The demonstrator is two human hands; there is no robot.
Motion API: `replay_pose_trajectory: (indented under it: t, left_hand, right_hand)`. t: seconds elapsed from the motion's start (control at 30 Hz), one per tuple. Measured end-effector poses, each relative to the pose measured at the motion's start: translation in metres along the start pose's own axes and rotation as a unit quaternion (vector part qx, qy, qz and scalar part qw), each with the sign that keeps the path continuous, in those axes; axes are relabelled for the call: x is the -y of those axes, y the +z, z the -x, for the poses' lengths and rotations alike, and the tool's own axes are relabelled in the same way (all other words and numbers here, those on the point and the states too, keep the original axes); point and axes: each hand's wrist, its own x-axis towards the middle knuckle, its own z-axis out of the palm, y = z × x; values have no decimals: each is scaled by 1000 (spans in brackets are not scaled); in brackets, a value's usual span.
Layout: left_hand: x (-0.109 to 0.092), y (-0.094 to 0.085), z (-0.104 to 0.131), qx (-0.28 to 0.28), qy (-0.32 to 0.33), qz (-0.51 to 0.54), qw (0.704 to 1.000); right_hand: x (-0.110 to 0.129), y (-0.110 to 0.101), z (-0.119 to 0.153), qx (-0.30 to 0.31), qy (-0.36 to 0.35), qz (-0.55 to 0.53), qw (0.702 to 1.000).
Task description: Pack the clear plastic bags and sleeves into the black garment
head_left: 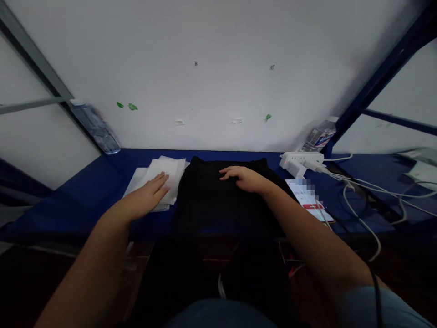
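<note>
A piece of black cloth [218, 196] lies spread on the blue table in front of me. My right hand [247, 178] rests over its upper right part, palm down with fingers stretched and slightly bent. To the left of the cloth lies a loose stack of thin white sheets [167, 166], some of them fanned out. My left hand [150, 196] lies flat on these sheets with its fingers extended. Whether the sheets are paper or plastic bags I cannot tell.
A white power strip [302, 158] with plugs and cables [362, 182] sits at the right, behind a lit phone [309, 200]. Plastic bottles lean at the back left [97, 127] and back right [321, 134]. A white wall [218, 91] bounds the blue table [88, 191].
</note>
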Motion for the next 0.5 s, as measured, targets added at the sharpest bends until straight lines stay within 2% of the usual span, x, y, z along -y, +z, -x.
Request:
replay_pose_trajectory:
  t: [0.07, 0.23, 0.37, 0.5]
  left_hand:
    - [-5, 6, -9, -24, 4, 14, 1000]
    - [-6, 26, -27, 11, -5, -39, 999]
    - [-6, 31, -26, 10, 0, -78, 997]
    - [-7, 32, -23, -2, 13, -88, 996]
  right_hand:
    - [1, -1, 0, -10, -2, 7, 1000]
    - [4, -4, 0, -8, -5, 28, 1000]
    - [3, -2, 1, -1, -4, 27, 1000]
    - [3, 0, 1, -33, -3, 18, 999]
